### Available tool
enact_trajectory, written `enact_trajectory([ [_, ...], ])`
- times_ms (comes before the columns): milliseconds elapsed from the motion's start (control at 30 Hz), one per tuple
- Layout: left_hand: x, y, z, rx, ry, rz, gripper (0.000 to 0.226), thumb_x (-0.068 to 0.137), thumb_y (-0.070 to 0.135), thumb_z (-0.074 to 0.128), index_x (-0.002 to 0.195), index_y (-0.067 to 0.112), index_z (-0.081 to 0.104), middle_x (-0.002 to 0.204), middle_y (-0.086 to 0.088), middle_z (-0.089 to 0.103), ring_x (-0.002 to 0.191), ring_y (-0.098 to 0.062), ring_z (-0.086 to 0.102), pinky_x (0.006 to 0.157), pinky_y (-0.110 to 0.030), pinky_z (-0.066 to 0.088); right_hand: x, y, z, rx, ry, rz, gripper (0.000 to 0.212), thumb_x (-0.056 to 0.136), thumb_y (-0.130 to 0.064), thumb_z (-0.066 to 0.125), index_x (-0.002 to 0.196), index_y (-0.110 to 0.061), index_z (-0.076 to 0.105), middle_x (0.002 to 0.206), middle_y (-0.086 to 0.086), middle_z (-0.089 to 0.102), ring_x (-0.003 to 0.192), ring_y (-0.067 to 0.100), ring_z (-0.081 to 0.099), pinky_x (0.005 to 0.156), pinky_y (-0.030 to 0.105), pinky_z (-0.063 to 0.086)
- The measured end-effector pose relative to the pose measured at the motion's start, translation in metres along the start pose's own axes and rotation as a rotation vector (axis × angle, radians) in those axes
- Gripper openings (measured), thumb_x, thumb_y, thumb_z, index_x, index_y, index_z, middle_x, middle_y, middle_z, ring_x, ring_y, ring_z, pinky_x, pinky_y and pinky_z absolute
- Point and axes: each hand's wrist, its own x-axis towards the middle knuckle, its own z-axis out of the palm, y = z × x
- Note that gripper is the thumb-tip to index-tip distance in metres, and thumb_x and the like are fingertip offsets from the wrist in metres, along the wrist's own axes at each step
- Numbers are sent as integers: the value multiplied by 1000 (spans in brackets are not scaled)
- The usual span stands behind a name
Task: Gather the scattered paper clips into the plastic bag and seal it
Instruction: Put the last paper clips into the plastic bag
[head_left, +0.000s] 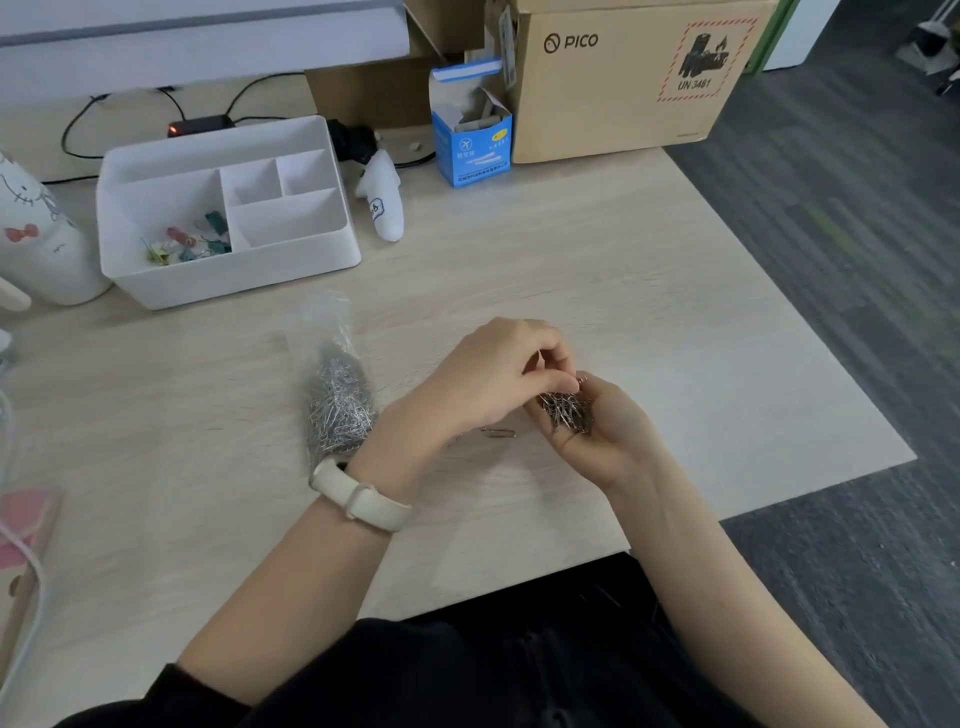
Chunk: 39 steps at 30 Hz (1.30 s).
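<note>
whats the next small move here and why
Probably pick up the loose clip off the table with the left hand, adding it to the clips cupped in the right hand; then everything can go into the bag lying nearby.

The bare left forearm (291, 587) reaches in from 7 o'clock and the bare right forearm (691, 571) from 5 o'clock. The right hand (602, 441) lies palm up, cupped round a small heap of silver metal paper clips (566, 410). The left hand (488, 384), at its 10 o'clock, arches palm down, its curled fingertips pinching into that heap.
</note>
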Motion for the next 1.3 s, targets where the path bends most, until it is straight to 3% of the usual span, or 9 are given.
enact_trajectory([
  [133, 2, 2, 6, 155, 39, 62, 14, 75, 35, 71, 79, 23, 67, 69, 16, 51, 72, -5, 46, 69, -32, 43, 2, -2, 1, 21, -9, 25, 33, 94, -4, 37, 78, 4, 65, 81, 13, 67, 73, 19, 67, 64, 30, 58],
  [233, -7, -6, -3, -7, 301, 22, 16, 74, 30, 67, 83, 18, 70, 78, 9, 62, 65, -5, 54, 68, -32, 47, 3, -5, -1, 65, -4, 22, 38, 93, -2, 39, 71, 12, 66, 77, 23, 69, 65, 31, 70, 68, 39, 56],
  [333, -25, -29, -7, 44, 489, -155, 17, 75, 28, 72, 86, 15, 71, 83, 1, 68, 66, -15, 60, 70, -37, 51, 2, -8, -3, 80, -20, 21, 42, 93, -1, 37, 71, 17, 67, 82, 28, 69, 69, 39, 69, 75, 41, 54],
  [433, -47, -43, 2, 197, 350, -393, 51, 64, 49, 75, 102, 17, 67, 102, -1, 63, 86, -16, 56, 79, -34, 47, 2, -10, -5, 74, -17, 3, 42, 94, -1, 36, 72, 17, 67, 82, 28, 69, 71, 40, 69, 77, 40, 53],
  [500, -56, -43, 12, 281, 287, -445, 70, 55, 60, 74, 110, 18, 64, 109, 0, 58, 103, -19, 49, 85, -35, 41, 1, -10, -5, 76, -10, -3, 41, 94, -1, 35, 74, 17, 66, 82, 29, 69, 71, 39, 69, 77, 40, 53],
  [567, -59, -41, 21, 312, 313, -443, 74, 51, 63, 75, 109, 18, 64, 109, 1, 56, 107, -20, 45, 87, -37, 42, 0, -9, -5, 69, -5, -13, 42, 94, -1, 35, 73, 17, 65, 82, 28, 69, 69, 39, 69, 76, 39, 53],
  [900, -53, -41, 56, 315, 584, -339, 17, 73, 30, 73, 82, 16, 75, 84, 1, 65, 86, -24, 54, 66, -30, 40, -8, -10, -9, 75, 20, -49, 29, 95, -2, 35, 91, 14, 59, 83, 28, 69, 71, 38, 69, 77, 39, 54],
  [1100, -48, -37, 57, 362, 540, -309, 8, 81, 19, 66, 83, 12, 69, 85, -1, 63, 90, -23, 52, 64, -32, 40, -8, -11, -10, 71, 20, -52, 28, 94, -1, 36, 91, 14, 59, 84, 28, 69, 76, 38, 68, 77, 40, 54],
  [1300, -37, -46, 54, 694, 381, -214, 15, 72, 16, 74, 71, 13, 60, 72, -5, 61, 76, -29, 58, 56, -35, 47, -5, -10, -12, 83, 18, -52, 31, 95, -1, 36, 87, 16, 60, 85, 29, 68, 71, 40, 69, 76, 41, 54],
])
